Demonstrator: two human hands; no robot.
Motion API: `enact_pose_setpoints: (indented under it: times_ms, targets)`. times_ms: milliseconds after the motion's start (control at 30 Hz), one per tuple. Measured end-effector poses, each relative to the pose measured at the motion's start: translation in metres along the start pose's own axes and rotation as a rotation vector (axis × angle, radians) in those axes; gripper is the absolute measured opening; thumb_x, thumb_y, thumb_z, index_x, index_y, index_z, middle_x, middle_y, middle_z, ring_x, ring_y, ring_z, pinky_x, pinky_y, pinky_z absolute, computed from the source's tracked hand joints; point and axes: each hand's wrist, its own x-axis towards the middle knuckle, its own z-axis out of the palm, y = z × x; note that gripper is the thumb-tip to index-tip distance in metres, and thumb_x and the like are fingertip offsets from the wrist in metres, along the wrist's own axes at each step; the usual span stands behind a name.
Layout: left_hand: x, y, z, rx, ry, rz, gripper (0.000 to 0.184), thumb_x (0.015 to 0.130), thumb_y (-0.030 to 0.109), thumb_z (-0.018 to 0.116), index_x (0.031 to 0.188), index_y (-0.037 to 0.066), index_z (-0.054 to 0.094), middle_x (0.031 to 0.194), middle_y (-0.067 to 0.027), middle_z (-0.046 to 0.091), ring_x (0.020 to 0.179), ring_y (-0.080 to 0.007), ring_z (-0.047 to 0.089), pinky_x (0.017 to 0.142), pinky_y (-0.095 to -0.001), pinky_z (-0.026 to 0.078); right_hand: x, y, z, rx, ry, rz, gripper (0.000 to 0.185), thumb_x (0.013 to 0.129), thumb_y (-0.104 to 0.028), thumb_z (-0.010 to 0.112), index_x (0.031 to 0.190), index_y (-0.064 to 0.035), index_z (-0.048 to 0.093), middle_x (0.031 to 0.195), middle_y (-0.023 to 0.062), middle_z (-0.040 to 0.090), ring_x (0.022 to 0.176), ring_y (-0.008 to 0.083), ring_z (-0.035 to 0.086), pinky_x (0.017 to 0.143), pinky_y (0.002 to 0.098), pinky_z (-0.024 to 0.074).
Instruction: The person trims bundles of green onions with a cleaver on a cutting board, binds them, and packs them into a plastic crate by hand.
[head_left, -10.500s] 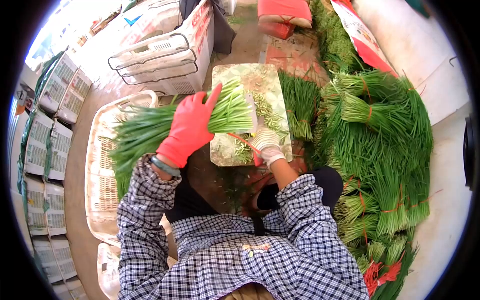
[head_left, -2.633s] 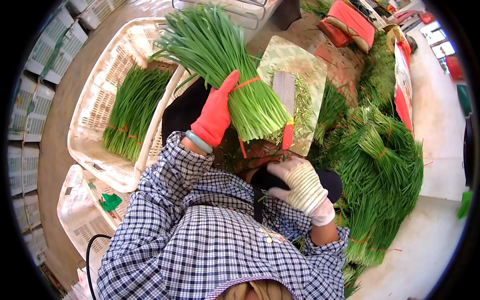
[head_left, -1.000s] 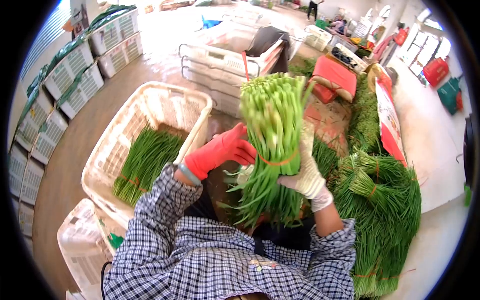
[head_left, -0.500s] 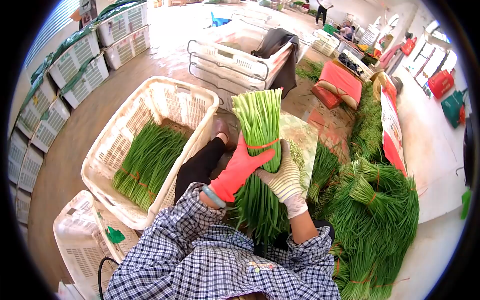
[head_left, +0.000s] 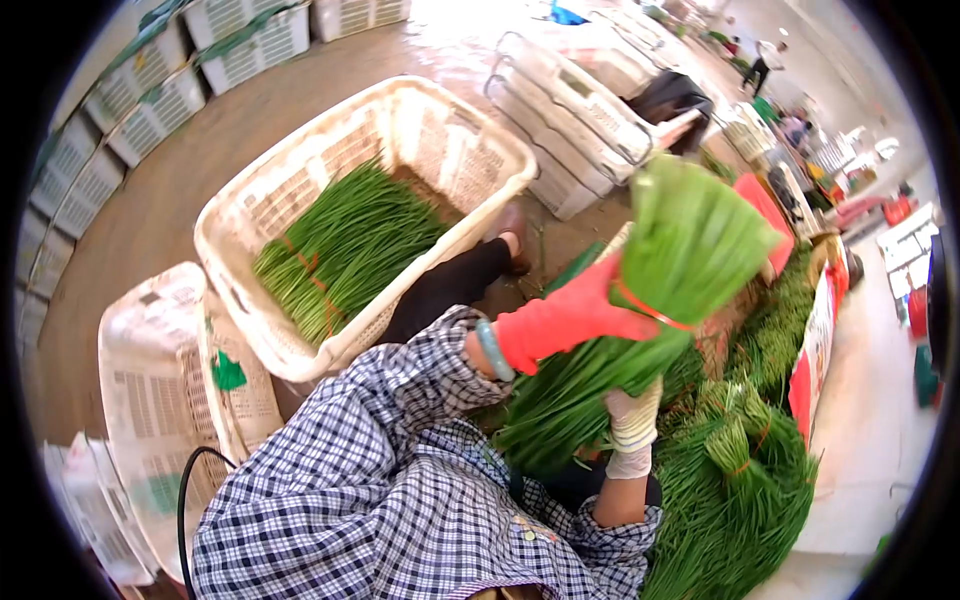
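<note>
A thick bundle of garlic chives [head_left: 690, 240] is tilted in front of me, its pale cut ends up and to the right, blurred by motion. An orange band circles it. My left hand [head_left: 580, 312], in a red glove, is closed around the bundle beside the band. Lower down, my right hand [head_left: 632, 415], in a striped cream glove, holds the bundle from beneath; leaves hide most of its fingers. To the left, more banded garlic chives [head_left: 350, 240] lie in a white plastic crate [head_left: 235, 215].
A pile of garlic chive bundles [head_left: 730, 500] lies at my right. Another white crate [head_left: 150, 400] stands at lower left, with stacked crates [head_left: 255, 50] along the back left. Metal-handled white crates [head_left: 570, 130] stand ahead. People [head_left: 765, 65] are far off.
The bundle has swung from nearly upright to a tilt, its cut ends going right. My left hand has moved right with it; my right hand has slid lower. The view has turned left.
</note>
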Motion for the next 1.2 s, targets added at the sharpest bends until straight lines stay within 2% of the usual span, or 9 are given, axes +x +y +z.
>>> enact_pose_setpoints:
  times_ms: [100, 200, 333, 400, 633, 767, 933, 1033, 1200]
  targets:
    - [0.014, 0.004, 0.008, 0.215, 0.029, 0.171, 0.120, 0.076, 0.026, 0.083, 0.155, 0.001, -0.004, 0.143, -0.0168, 0.045, 0.129, -0.0236, 0.046, 0.110, -0.0338, 0.033, 0.008, -0.011, 0.003, 0.287, 0.146, -0.041, 0.081, 0.068, -0.013, 0.089, 0.136, -0.0032, 0.047, 0.124, 0.0075, 0.060, 0.111, 0.0181, 0.058, 0.099, 0.0351, 0.0465]
    - [-0.003, 0.014, 0.005, 0.474, -0.011, 0.269, 0.131, 0.076, 0.032, 0.083, 0.151, 0.002, -0.019, 0.147, -0.0231, 0.038, 0.133, -0.0291, 0.042, 0.112, -0.0343, 0.030, 0.037, -0.038, -0.009, 0.163, 0.232, -0.244, 0.088, 0.065, -0.008, 0.089, 0.141, -0.0028, 0.044, 0.130, 0.0126, 0.058, 0.115, 0.0235, 0.059, 0.096, 0.0375, 0.0516]
    - [-0.023, 0.012, 0.003, 0.729, 0.071, 0.334, 0.141, 0.064, 0.037, 0.090, 0.152, 0.000, -0.014, 0.154, -0.0262, 0.026, 0.142, -0.0330, 0.031, 0.115, -0.0365, 0.027, 0.082, -0.074, 0.014, 0.198, 0.155, -0.450, 0.057, 0.085, -0.014, 0.064, 0.136, 0.0040, 0.046, 0.126, 0.0164, 0.060, 0.107, 0.0268, 0.064, 0.093, 0.0402, 0.0534]
    - [-0.019, 0.019, -0.007, 0.670, 0.080, 0.340, 0.146, 0.058, 0.036, 0.092, 0.152, -0.001, -0.013, 0.155, -0.0268, 0.022, 0.143, -0.0325, 0.028, 0.116, -0.0383, 0.025, 0.093, -0.106, 0.048, 0.418, 0.154, -0.291, 0.070, 0.078, -0.004, 0.060, 0.144, 0.0003, 0.037, 0.136, 0.0155, 0.053, 0.118, 0.0281, 0.058, 0.102, 0.0421, 0.0472]
    - [-0.029, 0.121, -0.096, 0.611, 0.248, 0.279, 0.120, 0.064, 0.010, 0.088, 0.154, 0.005, 0.009, 0.149, -0.0145, 0.038, 0.137, -0.0234, 0.037, 0.112, -0.0369, 0.035, 0.141, -0.146, 0.164, 0.511, -0.135, -0.318, 0.077, 0.085, -0.016, 0.068, 0.151, -0.0048, 0.029, 0.131, 0.0149, 0.053, 0.113, 0.0249, 0.056, 0.101, 0.0373, 0.0451]
    - [-0.070, 0.200, -0.164, 0.905, 0.504, 0.172, 0.097, 0.067, -0.001, 0.081, 0.150, 0.005, 0.031, 0.143, -0.0112, 0.048, 0.131, -0.0206, 0.045, 0.110, -0.0345, 0.037, 0.172, -0.114, 0.210, -0.060, -0.345, -0.627, 0.088, 0.083, -0.031, 0.074, 0.148, 0.0055, 0.026, 0.124, 0.0281, 0.054, 0.116, 0.0378, 0.055, 0.101, 0.0434, 0.0422]
    - [-0.125, 0.249, -0.246, 1.437, 0.604, 0.173, 0.096, 0.067, -0.011, 0.073, 0.152, 0.008, 0.032, 0.144, -0.0095, 0.049, 0.129, -0.0199, 0.049, 0.109, -0.0331, 0.038, 0.190, 0.009, 0.260, -0.817, -0.514, -0.469, 0.085, 0.082, -0.051, 0.068, 0.143, 0.0004, 0.039, 0.131, 0.0251, 0.053, 0.125, 0.0408, 0.048, 0.113, 0.0493, 0.0290]
    - [-0.153, 0.245, -0.288, 1.582, 0.622, -0.055, 0.096, 0.065, -0.009, 0.074, 0.150, 0.014, 0.036, 0.142, -0.0103, 0.052, 0.128, -0.0213, 0.051, 0.107, -0.0339, 0.041, 0.191, 0.063, 0.280, -1.005, -0.594, -0.643, 0.076, 0.084, -0.055, 0.061, 0.137, -0.0011, 0.050, 0.125, 0.0161, 0.060, 0.123, 0.0324, 0.052, 0.116, 0.0526, 0.0206]
    - [-0.173, 0.176, -0.389, 1.775, 0.599, -0.356, 0.094, 0.064, -0.002, 0.077, 0.147, 0.024, 0.042, 0.133, -0.0140, 0.058, 0.120, -0.0300, 0.058, 0.102, -0.0364, 0.047, 0.202, 0.051, 0.286, -0.908, -0.683, -0.551, 0.071, 0.081, -0.049, 0.066, 0.133, -0.0019, 0.054, 0.115, 0.0157, 0.064, 0.112, 0.0317, 0.059, 0.112, 0.0513, 0.0305]
